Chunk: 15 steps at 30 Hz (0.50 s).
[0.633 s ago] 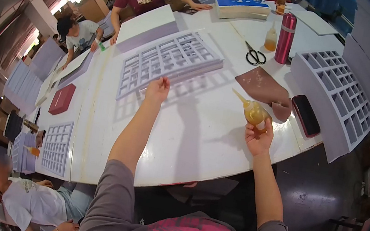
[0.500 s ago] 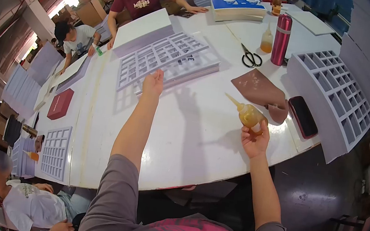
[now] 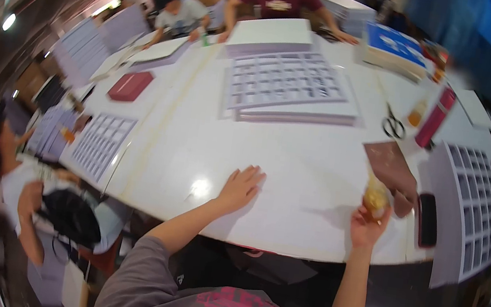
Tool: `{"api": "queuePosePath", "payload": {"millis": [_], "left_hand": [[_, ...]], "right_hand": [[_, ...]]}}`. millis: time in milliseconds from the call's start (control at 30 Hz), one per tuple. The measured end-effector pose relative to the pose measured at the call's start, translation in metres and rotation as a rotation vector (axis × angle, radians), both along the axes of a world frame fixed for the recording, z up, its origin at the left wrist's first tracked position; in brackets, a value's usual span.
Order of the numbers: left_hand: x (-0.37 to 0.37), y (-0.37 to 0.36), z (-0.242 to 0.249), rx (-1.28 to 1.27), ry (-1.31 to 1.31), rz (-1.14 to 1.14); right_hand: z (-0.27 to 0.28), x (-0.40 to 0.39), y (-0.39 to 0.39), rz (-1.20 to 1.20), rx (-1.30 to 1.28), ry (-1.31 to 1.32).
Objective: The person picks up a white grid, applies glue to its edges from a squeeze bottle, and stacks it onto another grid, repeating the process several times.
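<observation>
My left hand (image 3: 242, 188) is over the white table (image 3: 175, 162) near its front edge, fingers stretched out and nothing in them. In my right hand (image 3: 368, 227) is a squeeze bottle (image 3: 376, 200) of amber liquid, its thin nozzle pointing up and away. Just behind that bottle lies a brown sheet (image 3: 391, 168) with a curled end. A white grid tray (image 3: 287, 81) rests at a slant on a stack of white panels (image 3: 301, 116), beyond my left hand.
Scissors (image 3: 394, 125), a second amber bottle (image 3: 417, 112), a pink flask (image 3: 436, 117) and a phone (image 3: 427, 220) lie or stand at right, beside an upright grid tray (image 3: 470, 204). A red box (image 3: 130, 86) sits left. Co-workers are at the far and left sides.
My left hand has moved away from the grid tray, back toward the table's front edge, and its fingers have spread. The right hand still holds the bottle. The camera view has shifted.
</observation>
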<state>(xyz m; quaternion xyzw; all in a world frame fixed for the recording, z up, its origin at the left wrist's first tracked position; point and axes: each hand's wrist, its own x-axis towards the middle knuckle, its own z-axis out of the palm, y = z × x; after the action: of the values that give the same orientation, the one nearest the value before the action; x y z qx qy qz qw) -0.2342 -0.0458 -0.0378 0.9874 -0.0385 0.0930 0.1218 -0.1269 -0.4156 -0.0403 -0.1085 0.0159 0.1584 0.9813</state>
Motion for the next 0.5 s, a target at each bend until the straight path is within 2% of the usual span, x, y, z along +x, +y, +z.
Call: {"api": "queuePosePath", "payload": {"millis": [100, 200, 267, 333, 400, 433, 500], "left_hand": [[-0.04, 0.028, 0.013, 0.008, 0.068, 0.054], [-0.073, 0.07, 0.012, 0.007, 0.063, 0.254], [-0.089, 0.087, 0.005, -0.05, 0.047, 0.385], [-0.091, 0.091, -0.004, -0.083, 0.013, 0.466], [-0.087, 0.082, -0.012, -0.075, -0.023, 0.512], [-0.087, 0.079, -0.012, -0.076, -0.031, 0.531], [-0.086, 0.078, -0.012, -0.123, -0.008, 0.537]], "right_hand": [[-0.002, 0.005, -0.004, 0.054, -0.019, -0.116], [-0.018, 0.014, -0.007, 0.07, 0.022, -0.199], [-0.014, 0.008, -0.008, 0.039, -0.057, -0.143], [-0.004, -0.002, 0.0, -0.063, -0.144, -0.057], [-0.016, 0.004, -0.01, -0.02, -0.156, -0.176], [0.001, -0.002, -0.011, 0.165, -0.066, -0.222], [0.001, -0.004, -0.009, 0.056, -0.115, -0.192]]}}
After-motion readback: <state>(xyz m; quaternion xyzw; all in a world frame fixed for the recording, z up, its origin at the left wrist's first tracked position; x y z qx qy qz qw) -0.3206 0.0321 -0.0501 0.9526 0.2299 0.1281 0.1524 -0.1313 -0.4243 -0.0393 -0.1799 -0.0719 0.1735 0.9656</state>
